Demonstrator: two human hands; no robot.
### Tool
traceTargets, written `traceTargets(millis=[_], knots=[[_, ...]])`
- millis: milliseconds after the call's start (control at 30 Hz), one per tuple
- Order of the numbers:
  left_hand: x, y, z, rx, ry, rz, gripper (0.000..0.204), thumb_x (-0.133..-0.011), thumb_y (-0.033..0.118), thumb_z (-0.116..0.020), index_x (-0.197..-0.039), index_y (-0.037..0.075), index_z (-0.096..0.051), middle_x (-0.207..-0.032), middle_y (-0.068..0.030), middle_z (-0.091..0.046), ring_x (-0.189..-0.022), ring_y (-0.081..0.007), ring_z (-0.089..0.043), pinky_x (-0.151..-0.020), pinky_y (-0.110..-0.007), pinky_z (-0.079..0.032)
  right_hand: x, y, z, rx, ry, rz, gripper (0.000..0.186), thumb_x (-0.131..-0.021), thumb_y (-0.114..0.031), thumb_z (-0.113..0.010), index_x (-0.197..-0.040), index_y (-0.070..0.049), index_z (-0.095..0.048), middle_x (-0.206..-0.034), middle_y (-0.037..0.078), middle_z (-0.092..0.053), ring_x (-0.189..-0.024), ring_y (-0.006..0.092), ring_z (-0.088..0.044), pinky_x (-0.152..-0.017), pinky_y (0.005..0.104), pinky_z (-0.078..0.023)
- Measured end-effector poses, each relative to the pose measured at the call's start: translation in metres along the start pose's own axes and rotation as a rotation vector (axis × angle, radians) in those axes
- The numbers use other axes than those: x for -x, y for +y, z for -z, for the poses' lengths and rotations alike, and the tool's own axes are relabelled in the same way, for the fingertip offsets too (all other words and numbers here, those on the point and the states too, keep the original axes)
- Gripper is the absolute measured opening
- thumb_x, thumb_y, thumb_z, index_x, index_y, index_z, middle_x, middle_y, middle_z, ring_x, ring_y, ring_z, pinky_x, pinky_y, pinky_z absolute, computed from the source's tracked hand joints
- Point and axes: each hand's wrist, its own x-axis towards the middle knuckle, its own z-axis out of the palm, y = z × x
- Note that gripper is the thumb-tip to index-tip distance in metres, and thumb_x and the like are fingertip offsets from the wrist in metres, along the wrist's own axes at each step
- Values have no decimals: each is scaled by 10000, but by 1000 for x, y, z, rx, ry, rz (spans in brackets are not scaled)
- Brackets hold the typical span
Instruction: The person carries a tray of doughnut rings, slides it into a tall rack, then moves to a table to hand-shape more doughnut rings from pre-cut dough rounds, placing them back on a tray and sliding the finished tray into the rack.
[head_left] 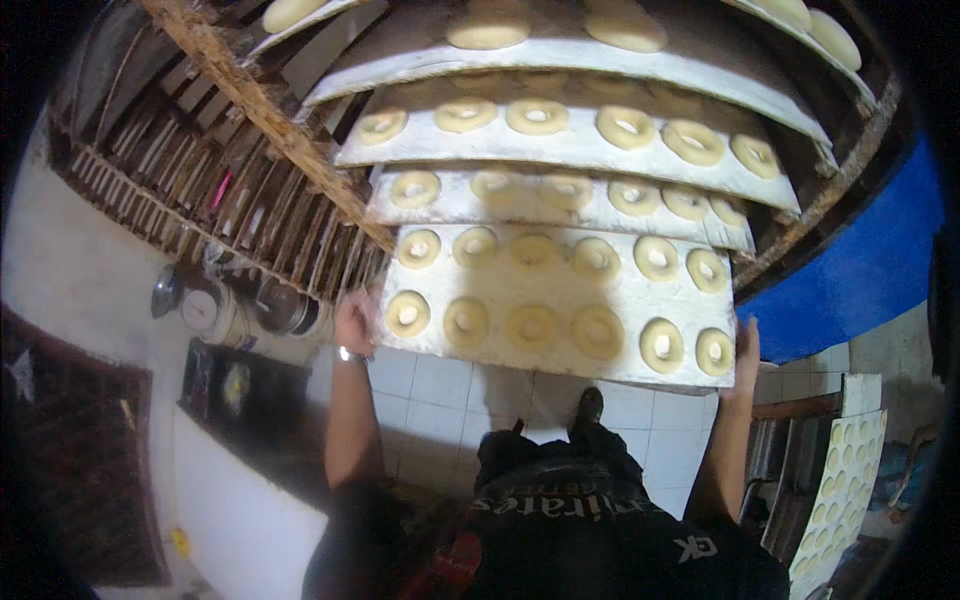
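A flour-dusted board [636,300] carries two rows of pale dough rings [661,346]. Its near end sticks out of a wooden rack [280,105], at a low level. My left hand [357,318], with a silver band at the wrist, grips the board's left edge near the front corner. Around the right edge, near the other front corner, closes my right hand [747,352]; its fingers are partly hidden by the board. Right above sits another floured board [460,208] with a row of rings. The far end of the held board is hidden under it.
Higher boards [570,150] with more dough rings jut out overhead. A second slatted rack [215,200] stands to the left, with buckets [215,315] below it. White floor tiles [435,385] lie beneath. A ring-covered board [845,470] leans at lower right; a white surface [245,510] is at lower left.
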Motion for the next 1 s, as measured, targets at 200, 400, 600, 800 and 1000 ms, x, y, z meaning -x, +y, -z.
traceTargets(millis=[200,400,600,800,1000], knots=[[73,-86,-87,-846,-122,-330,437,-933,233,-588,-1314,27,-526,-1141,-116,-647,-1037,-242,-620,-912,-435,-519,101,76,-58,-83,288,304,575,-999,-462,-468,-1418,-71,-419,-1404,106,-501,-1292,242,-460,-1041,413,-359],[40,-63,-96,-425,70,41,291,-955,173,-558,-1213,48,-605,-1194,-139,-622,-1097,-254,-596,-913,-437,-507,56,82,-93,74,356,292,513,-1025,-344,-463,-1443,-57,-390,-1466,78,-461,-1347,230,-418,-1087,439,-300],[-35,-48,-128,-900,-56,-300,325,-979,201,-552,-1236,4,-579,-1210,-151,-617,-1078,-249,-604,-884,-385,-513,-23,87,-87,116,375,391,370,-1001,-316,-511,-1188,-10,-605,-963,48,-639,-764,136,-558,-620,307,-439],[-80,-51,-135,-811,-40,-319,375,-995,230,-555,-1257,-38,-548,-1229,-157,-609,-1084,-241,-601,-894,-335,-506,-59,82,-119,215,433,264,280,-986,-297,-549,-1099,-55,-633,-912,43,-651,-732,130,-584,-603,292,-463],[-121,-61,-127,-83,17,-99,415,-980,232,-581,-1259,-67,-515,-1296,-158,-574,-1210,-227,-542,-1043,-336,-437,-88,64,-116,299,368,216,280,-980,-332,-579,-1018,-64,-653,-892,46,-693,-684,105,-629,-569,277,-427]])
